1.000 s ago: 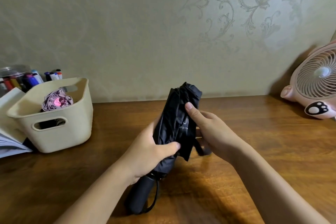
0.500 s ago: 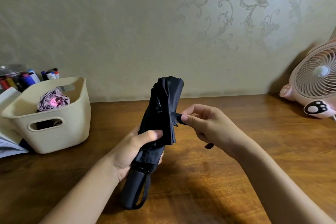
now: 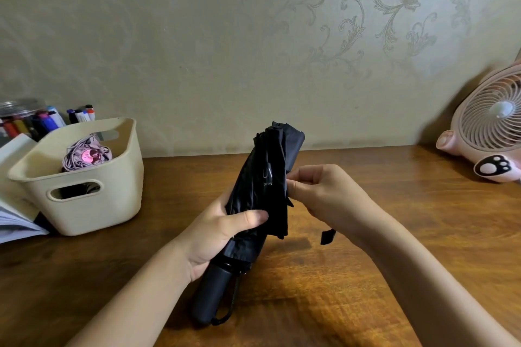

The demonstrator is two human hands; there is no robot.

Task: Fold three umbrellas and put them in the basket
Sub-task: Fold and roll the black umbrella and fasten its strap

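A folded black umbrella (image 3: 262,177) is held tilted above the wooden table, handle toward me. My left hand (image 3: 214,229) grips its lower canopy, thumb across the front. My right hand (image 3: 318,191) pinches the umbrella's strap at the canopy's right side; the strap's loose end (image 3: 327,236) hangs below that hand. A cream plastic basket (image 3: 93,205) stands at the left and holds a folded mauve umbrella (image 3: 87,156) with a pink cap. Something dark shows through the basket's handle slot.
A pink desk fan (image 3: 490,132) with a paw print stands at the far right against the wall. Behind the basket are several markers (image 3: 48,121) in a clear jar, and papers (image 3: 14,222) lie at the left edge. The wall runs close behind the table.
My right hand left the canopy's front, took hold of the strap and pulled it out to the right side. The umbrella turned a little in my left hand.
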